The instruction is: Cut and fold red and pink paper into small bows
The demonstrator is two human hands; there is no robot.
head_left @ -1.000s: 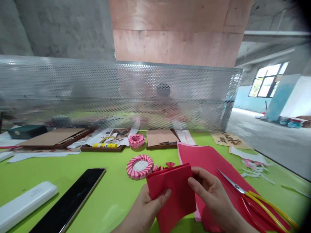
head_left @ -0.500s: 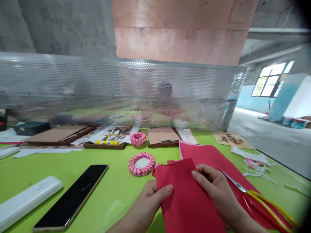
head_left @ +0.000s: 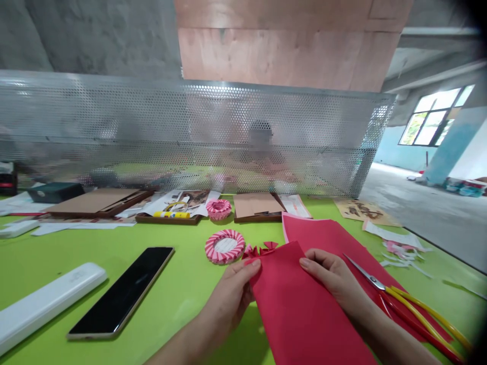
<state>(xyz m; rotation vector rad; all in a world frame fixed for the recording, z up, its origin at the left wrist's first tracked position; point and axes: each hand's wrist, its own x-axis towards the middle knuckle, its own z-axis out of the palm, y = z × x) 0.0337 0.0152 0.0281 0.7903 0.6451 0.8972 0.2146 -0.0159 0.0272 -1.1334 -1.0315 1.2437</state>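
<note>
A perforated metal screen (head_left: pixel 190 132) runs along the far side of the green tabletop (head_left: pixel 171 284), with a blurred person (head_left: pixel 261 147) behind it. A window (head_left: pixel 433 116) lights the concrete room to the right.

Near the tabletop's front edge, my left hand (head_left: pixel 232 294) and right hand (head_left: pixel 331 276) grip the red paper (head_left: pixel 300 309) by its two long edges, close to its top end. The paper runs down past the bottom of my view. Just above it sit pleated red scraps (head_left: pixel 261 249), beside a striped pink paper ring (head_left: pixel 224 247). Under my right hand lies a larger red sheet (head_left: pixel 335 238), with scissors (head_left: pixel 399 309) on it, their handles red and yellow. To the left are a phone (head_left: pixel 122 291) and a white case (head_left: pixel 49 304), whose faint mark is too small to read. The yellow glue stick (head_left: pixel 171 214) by the far edge has an unreadable label too.
</note>
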